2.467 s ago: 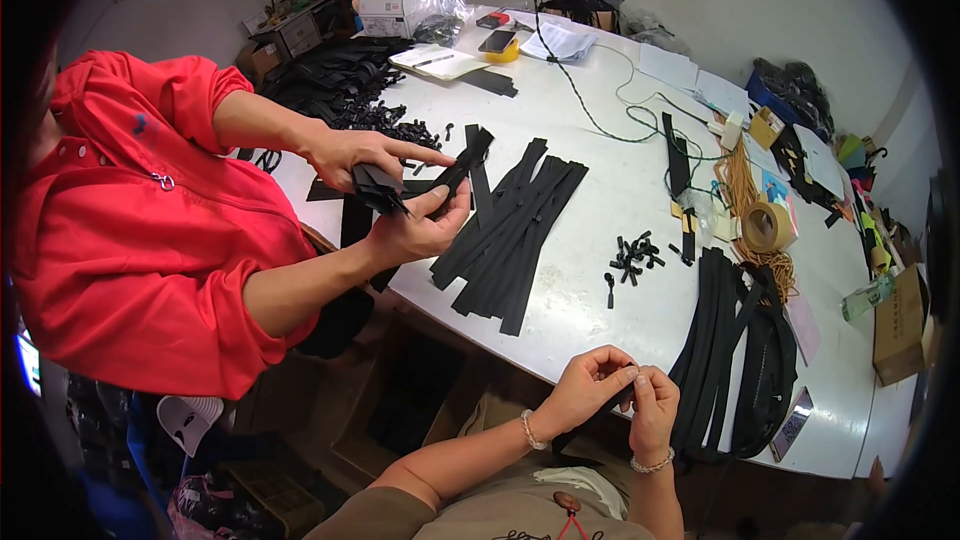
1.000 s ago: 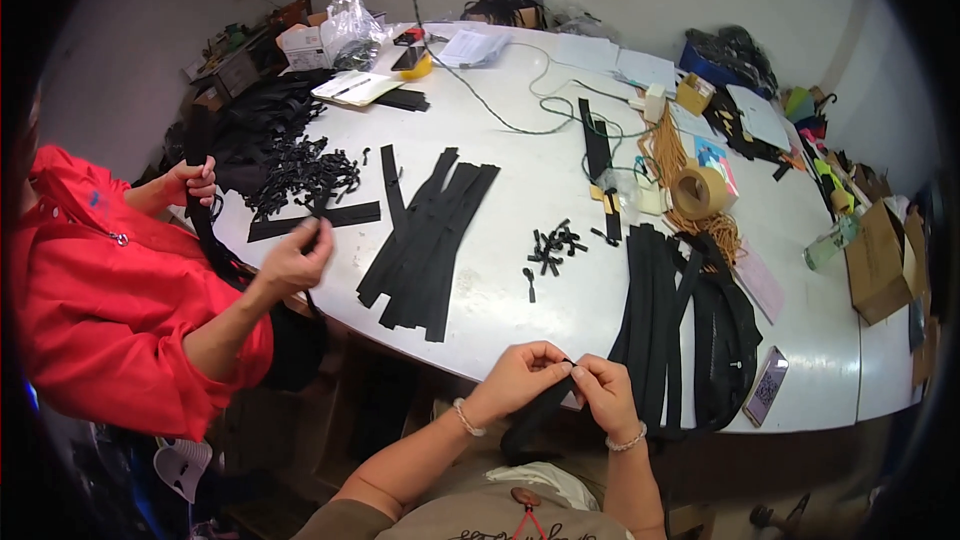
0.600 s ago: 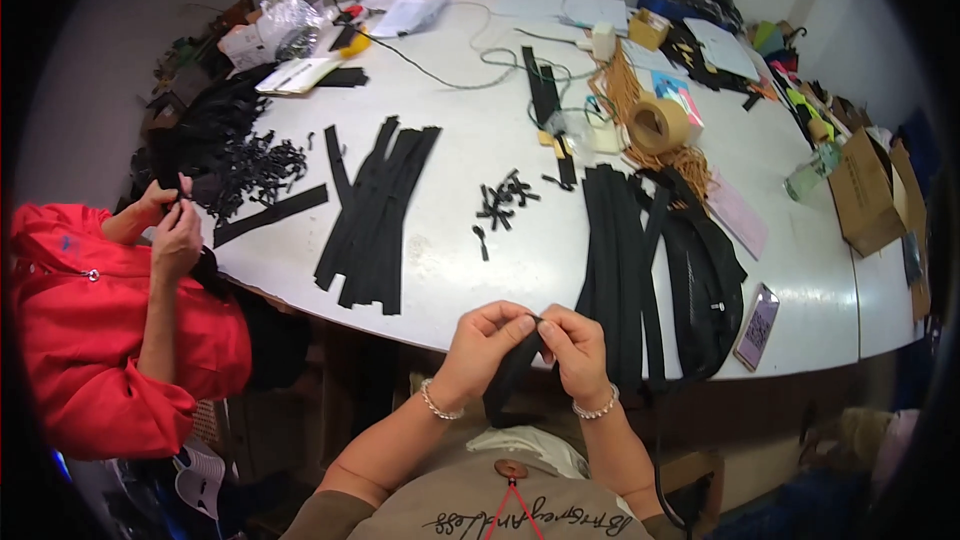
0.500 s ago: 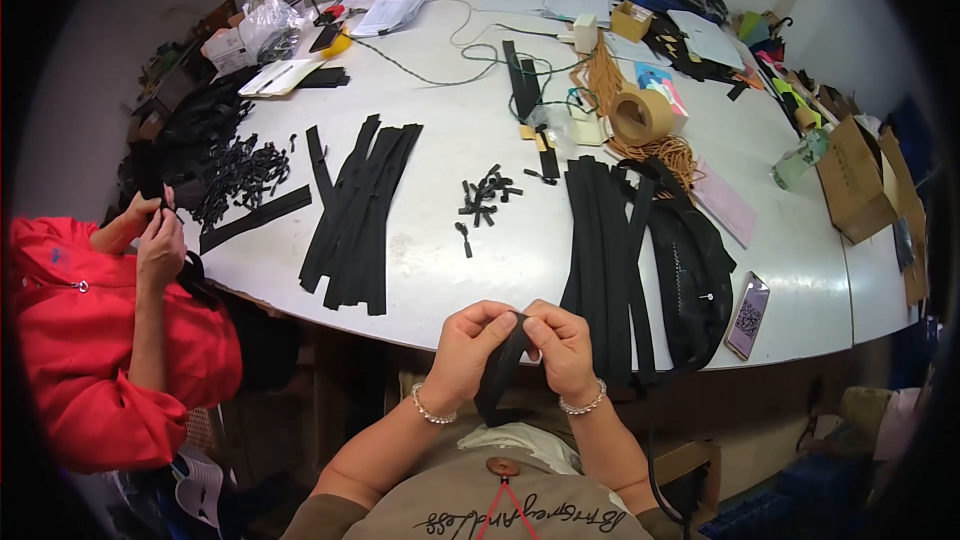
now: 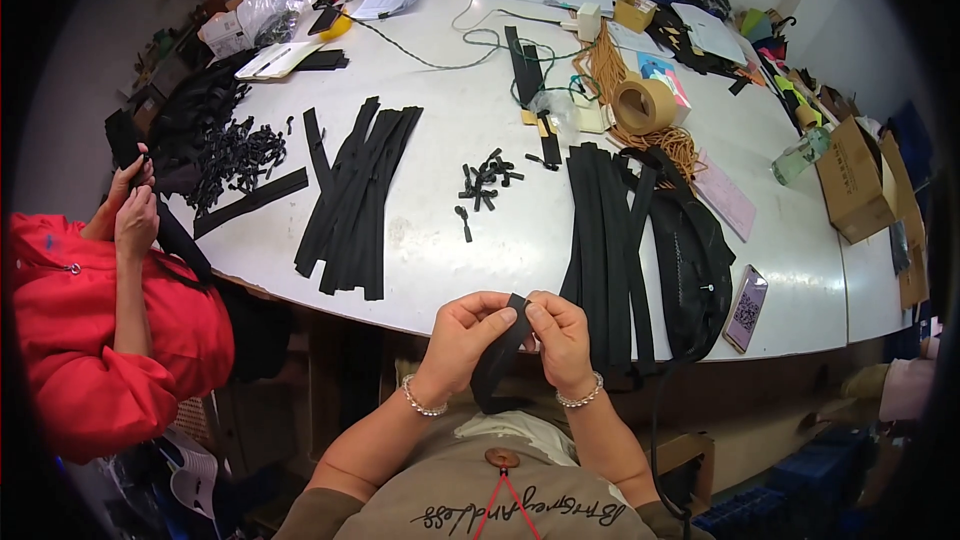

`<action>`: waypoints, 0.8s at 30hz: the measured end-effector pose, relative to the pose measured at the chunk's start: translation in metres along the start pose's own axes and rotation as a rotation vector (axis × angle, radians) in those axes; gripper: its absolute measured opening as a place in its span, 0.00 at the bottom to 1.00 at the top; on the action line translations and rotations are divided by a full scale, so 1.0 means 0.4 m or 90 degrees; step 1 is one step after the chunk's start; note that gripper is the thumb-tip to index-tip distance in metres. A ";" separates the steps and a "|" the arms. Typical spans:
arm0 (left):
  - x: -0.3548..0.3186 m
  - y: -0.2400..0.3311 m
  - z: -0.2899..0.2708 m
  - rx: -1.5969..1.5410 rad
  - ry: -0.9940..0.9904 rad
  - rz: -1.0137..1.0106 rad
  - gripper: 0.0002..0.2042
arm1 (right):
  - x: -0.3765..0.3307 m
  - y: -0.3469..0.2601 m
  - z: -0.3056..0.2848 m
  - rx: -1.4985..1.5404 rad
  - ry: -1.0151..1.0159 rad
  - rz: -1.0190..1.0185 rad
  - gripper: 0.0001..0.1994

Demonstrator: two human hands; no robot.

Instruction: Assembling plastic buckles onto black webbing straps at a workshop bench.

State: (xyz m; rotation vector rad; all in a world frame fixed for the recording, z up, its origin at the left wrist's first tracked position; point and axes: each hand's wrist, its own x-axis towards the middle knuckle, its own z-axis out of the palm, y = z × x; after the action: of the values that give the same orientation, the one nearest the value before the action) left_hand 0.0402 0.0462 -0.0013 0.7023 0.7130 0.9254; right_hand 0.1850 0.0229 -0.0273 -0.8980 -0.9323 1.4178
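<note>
– Surface and room?
– White counter (image 5: pixel 450 275), bearing piles of black strips (image 5: pixel 350 205), small black pieces (image 5: pixel 487 178), a tape roll (image 5: pixel 643 107); pale wall (image 5: pixel 840 30) beyond; co-worker in red (image 5: pixel 140 320) at left.
– Fingers?
– Left fingers (image 5: pixel 497 323) and right fingers (image 5: pixel 543 320) both pinched nearly closed, gripping a single black strip (image 5: pixel 495 365) between them at the counter's near edge, lower end trailing below.

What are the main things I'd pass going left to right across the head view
Red jacket, pile of black strips, left hand, held black strip, right hand, bundle of long black strips, black bag, phone, cardboard box.
</note>
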 end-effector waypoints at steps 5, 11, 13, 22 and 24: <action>0.003 -0.001 -0.002 0.037 -0.008 -0.009 0.08 | 0.005 0.003 -0.011 -0.025 -0.002 -0.012 0.10; 0.018 -0.021 -0.007 0.152 0.019 0.043 0.07 | 0.015 0.003 -0.017 -0.074 0.015 -0.028 0.10; 0.034 -0.061 -0.014 0.132 0.067 0.123 0.06 | 0.021 0.010 -0.001 -0.093 0.023 -0.040 0.10; 0.066 -0.116 -0.012 0.078 0.241 0.256 0.05 | 0.022 0.082 0.047 0.306 0.166 0.084 0.09; 0.076 -0.129 -0.023 0.119 0.232 0.312 0.05 | 0.018 0.084 0.050 0.266 0.155 0.081 0.06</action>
State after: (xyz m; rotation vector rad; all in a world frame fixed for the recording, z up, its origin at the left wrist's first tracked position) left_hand 0.0688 0.0532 -0.0541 0.9065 0.9793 1.4727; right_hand 0.1532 0.0284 -0.0505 -0.7983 -0.3808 1.4987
